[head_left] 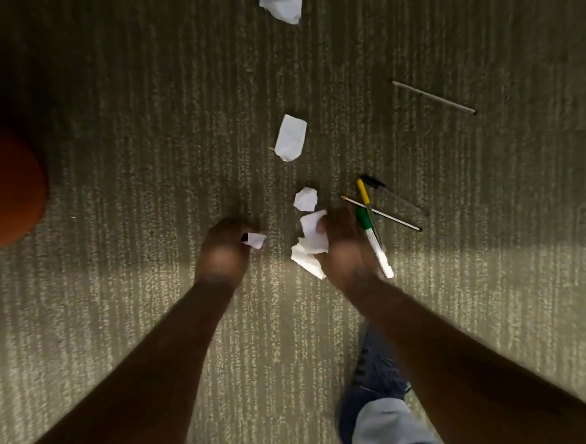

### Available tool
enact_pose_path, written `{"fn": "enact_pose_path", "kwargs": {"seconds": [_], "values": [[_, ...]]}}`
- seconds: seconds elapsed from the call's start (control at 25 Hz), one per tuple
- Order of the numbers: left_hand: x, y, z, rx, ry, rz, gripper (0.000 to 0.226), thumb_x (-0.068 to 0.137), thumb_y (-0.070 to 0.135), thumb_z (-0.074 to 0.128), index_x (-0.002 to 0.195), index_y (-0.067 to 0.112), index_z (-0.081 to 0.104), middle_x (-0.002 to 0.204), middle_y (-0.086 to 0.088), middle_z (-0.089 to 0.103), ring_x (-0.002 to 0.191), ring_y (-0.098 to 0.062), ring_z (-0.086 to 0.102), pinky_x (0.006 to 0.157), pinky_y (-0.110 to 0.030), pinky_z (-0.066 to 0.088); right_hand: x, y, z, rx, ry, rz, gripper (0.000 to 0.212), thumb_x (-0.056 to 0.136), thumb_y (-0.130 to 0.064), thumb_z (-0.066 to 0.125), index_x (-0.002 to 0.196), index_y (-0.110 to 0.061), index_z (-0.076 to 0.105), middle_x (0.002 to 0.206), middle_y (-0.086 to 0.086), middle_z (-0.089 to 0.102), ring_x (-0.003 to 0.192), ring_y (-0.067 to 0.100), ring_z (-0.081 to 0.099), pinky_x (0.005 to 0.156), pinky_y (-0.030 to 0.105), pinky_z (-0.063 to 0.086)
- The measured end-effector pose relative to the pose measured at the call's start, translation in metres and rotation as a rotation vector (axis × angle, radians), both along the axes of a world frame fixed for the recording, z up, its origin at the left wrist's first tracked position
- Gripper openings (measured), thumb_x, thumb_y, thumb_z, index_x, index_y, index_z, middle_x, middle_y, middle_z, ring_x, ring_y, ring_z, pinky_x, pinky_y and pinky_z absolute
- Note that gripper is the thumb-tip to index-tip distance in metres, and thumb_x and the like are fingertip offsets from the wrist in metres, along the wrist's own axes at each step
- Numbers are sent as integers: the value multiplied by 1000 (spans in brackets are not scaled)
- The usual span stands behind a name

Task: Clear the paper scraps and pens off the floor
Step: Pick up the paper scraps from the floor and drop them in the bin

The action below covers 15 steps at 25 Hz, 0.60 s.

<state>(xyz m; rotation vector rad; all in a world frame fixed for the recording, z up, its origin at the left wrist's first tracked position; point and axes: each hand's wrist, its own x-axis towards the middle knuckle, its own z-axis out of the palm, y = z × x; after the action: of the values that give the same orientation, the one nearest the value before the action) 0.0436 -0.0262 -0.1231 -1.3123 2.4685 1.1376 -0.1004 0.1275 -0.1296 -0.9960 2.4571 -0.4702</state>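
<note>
My left hand (223, 250) is closed around a small white paper scrap (256, 240) that pokes out past the fingers. My right hand (344, 249) grips a bunch of crumpled white paper (311, 239), low over the carpet. Loose scraps lie ahead: a small one (305, 199) just beyond my right hand, a folded one (291, 137) farther on, and a crumpled one (281, 3) at the top. Right of my right hand lie a green-and-white marker (375, 244), a yellow pen (364, 193), a black-capped pen (396, 195) and a thin pencil (383, 214). Another thin pencil (433, 97) lies far right.
The floor is striped grey-green carpet (144, 162). A rounded orange object (5, 191) sits at the left edge. My blue shoe and grey trouser leg (377, 388) stand under my right forearm.
</note>
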Motion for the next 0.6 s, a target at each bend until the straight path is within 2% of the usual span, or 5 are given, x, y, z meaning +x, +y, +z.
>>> {"fn": "enact_pose_path", "kwargs": {"seconds": [0.04, 0.12, 0.24, 0.4, 0.6], "values": [[-4, -4, 2, -2, -7, -13, 27, 73, -8, 66, 98, 3, 71, 100, -19, 67, 89, -33, 63, 79, -25, 43, 1, 1, -3, -51, 15, -15, 14, 79, -10, 61, 91, -6, 64, 96, 18, 66, 87, 34, 66, 80, 31, 44], [-18, -7, 13, -5, 48, -44, 28, 73, -11, 65, 98, 2, 70, 98, -19, 67, 86, -30, 64, 77, -26, 45, 0, 4, 0, -66, -30, -20, 11, 67, 0, 69, 72, -8, 65, 74, 13, 67, 66, 29, 65, 65, 25, 38], [-50, -1, 21, -31, 196, -222, 28, 68, -10, 70, 92, 5, 71, 112, -17, 65, 100, -22, 59, 86, -33, 49, -2, 16, 11, -14, -120, -7, 15, 68, -6, 73, 82, -7, 71, 80, 12, 71, 73, 28, 67, 68, 24, 42], [-95, 8, 14, -45, 92, -432, 20, 72, -1, 71, 90, 5, 75, 130, -9, 62, 116, -32, 56, 98, -36, 41, -11, 36, 27, -112, -246, -120, 21, 74, -3, 65, 94, -6, 71, 91, 11, 73, 85, 25, 67, 80, 22, 46], [-113, -9, 12, 62, 92, -392, 10, 78, 9, 70, 86, 6, 73, 90, -10, 74, 89, -26, 67, 74, -24, 44, -10, 44, 40, -194, -194, -148, 16, 82, -10, 65, 97, -11, 71, 92, 5, 73, 83, 23, 66, 74, 31, 51]]}}
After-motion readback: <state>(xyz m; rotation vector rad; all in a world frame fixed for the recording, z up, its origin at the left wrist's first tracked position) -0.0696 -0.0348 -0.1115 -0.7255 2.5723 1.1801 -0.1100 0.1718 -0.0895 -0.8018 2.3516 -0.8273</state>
